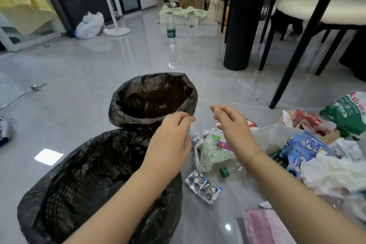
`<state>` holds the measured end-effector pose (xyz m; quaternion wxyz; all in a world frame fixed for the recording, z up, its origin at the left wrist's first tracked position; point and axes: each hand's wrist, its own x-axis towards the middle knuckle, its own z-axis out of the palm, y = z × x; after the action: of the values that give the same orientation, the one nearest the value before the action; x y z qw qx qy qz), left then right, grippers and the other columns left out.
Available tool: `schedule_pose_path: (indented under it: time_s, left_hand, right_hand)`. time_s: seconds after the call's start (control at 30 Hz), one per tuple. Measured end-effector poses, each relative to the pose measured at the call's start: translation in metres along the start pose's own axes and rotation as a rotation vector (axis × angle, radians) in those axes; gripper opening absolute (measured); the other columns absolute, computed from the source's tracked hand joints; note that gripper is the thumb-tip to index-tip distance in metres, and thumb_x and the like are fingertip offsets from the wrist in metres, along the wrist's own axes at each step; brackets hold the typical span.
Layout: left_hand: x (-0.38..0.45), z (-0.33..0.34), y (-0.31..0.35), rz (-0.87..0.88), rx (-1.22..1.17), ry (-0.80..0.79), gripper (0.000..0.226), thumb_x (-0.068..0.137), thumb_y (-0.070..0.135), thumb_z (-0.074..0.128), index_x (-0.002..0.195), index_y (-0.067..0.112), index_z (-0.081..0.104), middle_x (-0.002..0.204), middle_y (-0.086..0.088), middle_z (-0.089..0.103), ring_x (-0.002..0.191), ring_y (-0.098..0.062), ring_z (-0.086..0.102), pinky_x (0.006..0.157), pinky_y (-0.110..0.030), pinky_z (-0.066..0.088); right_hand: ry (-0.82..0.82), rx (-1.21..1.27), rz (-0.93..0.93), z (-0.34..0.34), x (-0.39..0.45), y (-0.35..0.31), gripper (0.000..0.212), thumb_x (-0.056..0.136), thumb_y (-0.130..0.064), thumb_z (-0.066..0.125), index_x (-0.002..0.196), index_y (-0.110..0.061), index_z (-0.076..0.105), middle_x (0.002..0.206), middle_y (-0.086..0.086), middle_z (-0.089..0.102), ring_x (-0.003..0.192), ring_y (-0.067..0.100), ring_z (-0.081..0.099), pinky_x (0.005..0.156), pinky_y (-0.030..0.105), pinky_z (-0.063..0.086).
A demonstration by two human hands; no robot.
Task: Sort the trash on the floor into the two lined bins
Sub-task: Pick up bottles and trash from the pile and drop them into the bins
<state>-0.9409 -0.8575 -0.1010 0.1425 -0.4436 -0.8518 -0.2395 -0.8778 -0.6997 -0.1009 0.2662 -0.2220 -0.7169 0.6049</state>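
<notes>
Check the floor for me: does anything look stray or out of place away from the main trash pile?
Yes. A clear plastic bottle stands upright alone in the middle of the floor, far beyond the two lined bins and apart from the trash pile at right. A metal rod also lies on the floor at far left.

Near bin [95,180] cut off below; pink packet [263,228] blurred.

Glossy pale grey floor tiles [83,77] under two bins lined in crinkled black, near bin [59,194] and far bin [126,93]. Beside them, white bag with green print [213,150], silver blister pack [204,186], green bottle cap [224,171], blue-and-white printed packet [305,150], green bag with white lettering [344,113], pink sheet [261,226]. Farther off, clear bottle with green label [171,29], white fan stand [116,29], black chair legs [293,61] below cream seat [324,9].
</notes>
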Motion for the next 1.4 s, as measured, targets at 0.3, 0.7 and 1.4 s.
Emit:
schedule_pose_path:
  time_s: [0.3,0.7,1.4]
  left_hand:
    - [0.042,0.135,0.024,-0.285,0.155,-0.612,0.052,0.089,0.022,0.054,0.137,0.013,0.037,0.131,-0.014,0.043,0.121,-0.032,0.043,0.097,-0.039,0.043]
    - [0.047,0.235,0.019,-0.489,0.0,-0.901,0.091,0.08,0.039,0.067,0.153,0.03,0.013,0.16,-0.003,-0.017,0.142,-0.049,-0.005,0.116,-0.057,0.01]
    - [-0.021,0.15,0.173,-0.338,0.022,-0.766,0.07,0.089,0.047,0.058,0.143,0.012,0.033,0.142,-0.015,0.038,0.127,-0.034,0.046,0.1,-0.036,0.039]
  right_hand:
    - [0.001,-0.094,0.183,-0.078,-0.049,0.082,0.018,0.095,-0.019,0.051,0.101,-0.027,0.066,0.099,-0.013,0.066,0.097,0.007,0.062,0.089,0.025,0.049]
    - [-0.111,-0.185,0.163,-0.127,-0.085,0.13,0.021,0.096,-0.019,0.052,0.108,-0.029,0.065,0.106,-0.018,0.064,0.095,-0.011,0.055,0.079,0.002,0.038]
    - [-0.097,-0.511,0.244,-0.265,-0.228,0.1,0.022,0.093,-0.024,0.057,0.105,-0.041,0.062,0.105,-0.025,0.061,0.096,-0.005,0.057,0.082,0.02,0.048]
